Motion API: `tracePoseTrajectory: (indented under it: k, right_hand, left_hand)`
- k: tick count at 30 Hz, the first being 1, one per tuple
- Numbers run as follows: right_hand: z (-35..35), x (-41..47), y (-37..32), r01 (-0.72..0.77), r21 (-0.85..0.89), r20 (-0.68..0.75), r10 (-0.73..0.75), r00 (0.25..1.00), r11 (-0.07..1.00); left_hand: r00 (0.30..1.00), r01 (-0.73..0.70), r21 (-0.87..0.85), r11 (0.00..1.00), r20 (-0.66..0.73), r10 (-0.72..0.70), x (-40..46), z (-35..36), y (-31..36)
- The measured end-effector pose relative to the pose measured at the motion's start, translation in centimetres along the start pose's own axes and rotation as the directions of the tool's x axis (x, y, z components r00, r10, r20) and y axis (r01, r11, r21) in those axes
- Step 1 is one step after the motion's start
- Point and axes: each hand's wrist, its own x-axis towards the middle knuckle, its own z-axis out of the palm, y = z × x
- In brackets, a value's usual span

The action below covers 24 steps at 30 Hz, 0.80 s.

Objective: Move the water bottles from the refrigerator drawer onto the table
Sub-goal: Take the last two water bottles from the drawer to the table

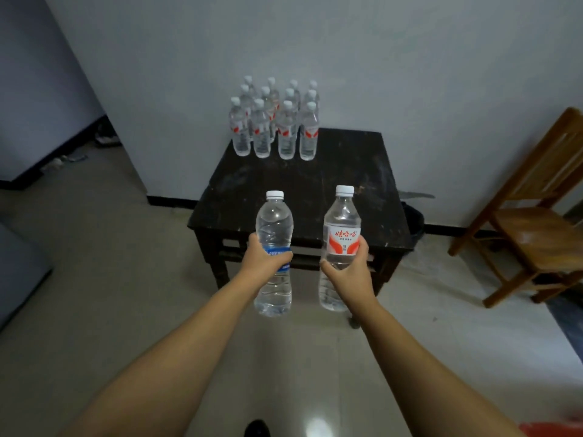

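My left hand (pixel 263 260) grips a clear water bottle with a blue label (pixel 273 222) around its middle, held upright. My right hand (pixel 348 269) grips a second clear bottle with a red and white label (pixel 342 225), also upright. Both bottles hang in the air just in front of the near edge of a small black table (pixel 315 197). At the table's far left side, against the wall, stand several red-labelled water bottles (pixel 274 127) in tidy rows. The refrigerator drawer is out of view.
A wooden chair (pixel 533 222) stands to the right of the table. A white wall runs behind the table, with a corner and a dark doorway area at the left. A dark bin (pixel 413 222) sits behind the table's right side. The floor is light tile.
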Motion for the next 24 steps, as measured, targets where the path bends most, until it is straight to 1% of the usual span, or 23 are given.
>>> tracePoseTrajectory:
  k: [3,8,13,18,21,24]
  right_hand:
    - [3.0,2.7,-1.1,-0.007,0.001,0.023,0.007,1.0,1.0]
    - [6.4,8.0,-2.0,0.014,-0.023,0.074,-0.013,0.997,1.0]
    - [8.8,15.1,-1.9,0.008,-0.019,0.117,-0.005,0.993,1.0]
    - [10.2,23.6,-2.1,-0.005,0.013,0.171,0.003,0.985,1.0]
    - [11.3,28.9,-2.8,-0.008,0.033,0.174,0.002,0.985,0.999]
    - [12.5,32.5,-3.6,-0.019,0.05,0.21,0.008,0.978,0.999]
  left_hand:
    - [1.0,0.012,0.006,1.0,-0.018,-0.012,4.3,-2.6,0.2]
    - [0.998,0.027,-0.065,0.998,-0.058,-0.03,9.6,-4.3,1.1]
    - [0.997,0.027,-0.038,0.999,-0.07,-0.029,16.2,-4.2,2.1]
    - [0.993,0.032,-0.054,0.998,-0.109,-0.038,23.3,-3.9,4.6]
    - [0.989,0.041,-0.053,0.998,-0.14,-0.048,27.2,-4.0,6.6]
    - [0.983,0.032,-0.099,0.995,-0.175,-0.049,29.9,-4.2,7.4]
